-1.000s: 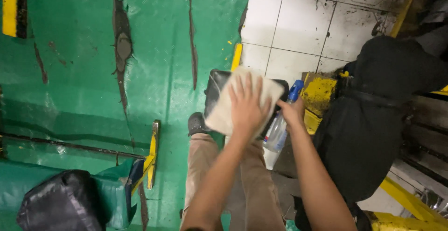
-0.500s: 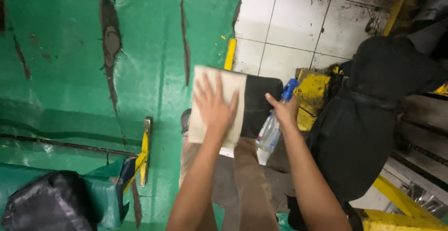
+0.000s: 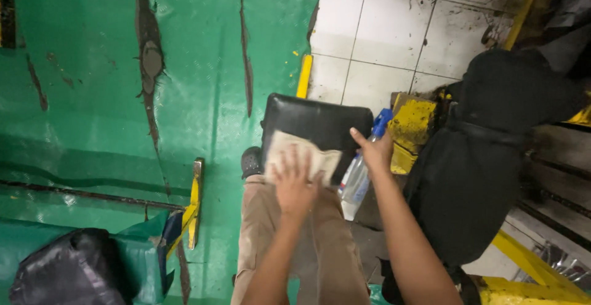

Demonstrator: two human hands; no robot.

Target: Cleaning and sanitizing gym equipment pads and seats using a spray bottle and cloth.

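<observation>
A black padded cushion (image 3: 317, 120) rests on my knees, above my tan trousers (image 3: 271, 243). My left hand (image 3: 294, 185) lies flat with spread fingers on a beige cloth (image 3: 325, 157), pressing it against the near edge of the cushion. My right hand (image 3: 372, 152) grips a clear spray bottle (image 3: 356, 182) with a blue nozzle, held beside the cushion's right edge. A dark shoe (image 3: 250, 161) shows just left of the cushion.
Worn green floor (image 3: 92, 114) with dark cracks fills the left; white tiles (image 3: 394, 34) lie at the top right. A large black bag (image 3: 486, 151) and yellow metal frame (image 3: 529, 262) stand right. A black bag (image 3: 68, 271) sits bottom left by a yellow bar (image 3: 196, 200).
My left hand slid the cloth from the far part of the cushion toward me, to its near edge. The right hand with the bottle stayed beside the cushion.
</observation>
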